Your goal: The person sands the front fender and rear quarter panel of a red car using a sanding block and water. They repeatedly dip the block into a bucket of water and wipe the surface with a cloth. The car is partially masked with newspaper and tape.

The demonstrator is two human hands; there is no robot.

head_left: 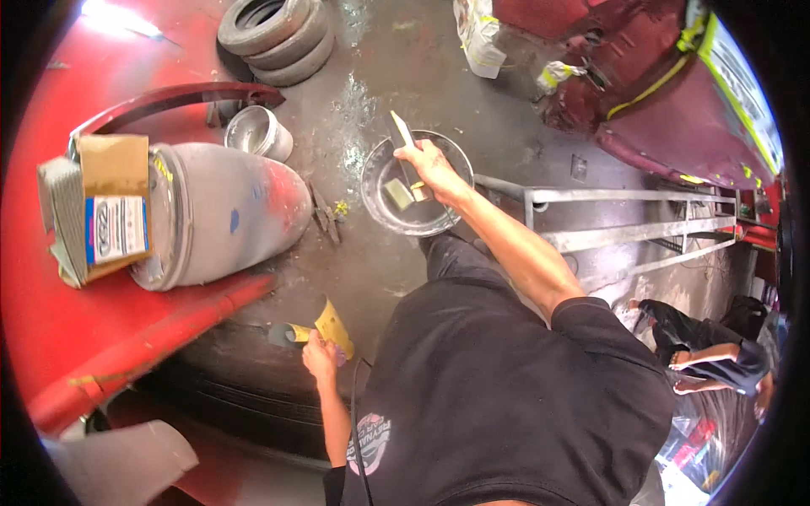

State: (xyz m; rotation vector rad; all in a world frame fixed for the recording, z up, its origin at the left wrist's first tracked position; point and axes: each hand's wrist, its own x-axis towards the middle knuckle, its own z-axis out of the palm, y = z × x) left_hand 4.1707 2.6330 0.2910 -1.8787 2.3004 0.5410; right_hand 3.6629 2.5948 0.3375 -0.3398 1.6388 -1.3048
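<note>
In the head view, my left grip (320,357) is low and to the left of my body, closed around some curled yellow sheeting (332,324); I cannot tell whether it is one piece or two. My right grip (434,171) is closed on a flat, pale strip (402,129), which I hold tilted over a clear round tub (366,199). In the tub I see a greenish block (396,194) with a smaller yellowish piece (420,192) just beside it.

The tub is on the grey floor (392,80), in front of my legs. To its left lies a large grey drum (236,207), with a cardboard box (114,169) at its far left end and a white bucket (274,139) near its upper side. Stacked tyres (291,55) stand beyond. On my right are a metal frame (616,234), a maroon vehicle part (650,139) and another person's forearm (709,356).
</note>
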